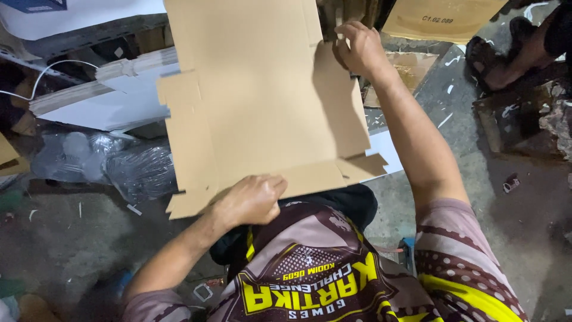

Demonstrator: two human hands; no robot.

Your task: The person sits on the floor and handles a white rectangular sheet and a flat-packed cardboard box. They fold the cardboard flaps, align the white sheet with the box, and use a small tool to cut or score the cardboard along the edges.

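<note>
At frame centre, your left hand (253, 200) and right hand (359, 48) are gripping the flat cardboard sheet (262, 101); its flaps are lying mostly unfolded.

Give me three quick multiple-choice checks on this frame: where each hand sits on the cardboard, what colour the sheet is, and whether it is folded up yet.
1. Where is the right hand on the flat cardboard sheet?
A. at the far right edge
B. at the near left corner
C. off the sheet, on the floor

2. What colour is the sheet?
A. white
B. plain brown
C. black

3. What state is the sheet in?
A. folded into a closed box
B. torn in two
C. still a flat die-cut blank with flaps spread

Answers:
1. A, since the right hand grips the far right edge, while the left hand presses the near edge.
2. B, as its whole face is unprinted brown.
3. C, because the panels lie in one plane with the notched flaps out to the sides.
</note>
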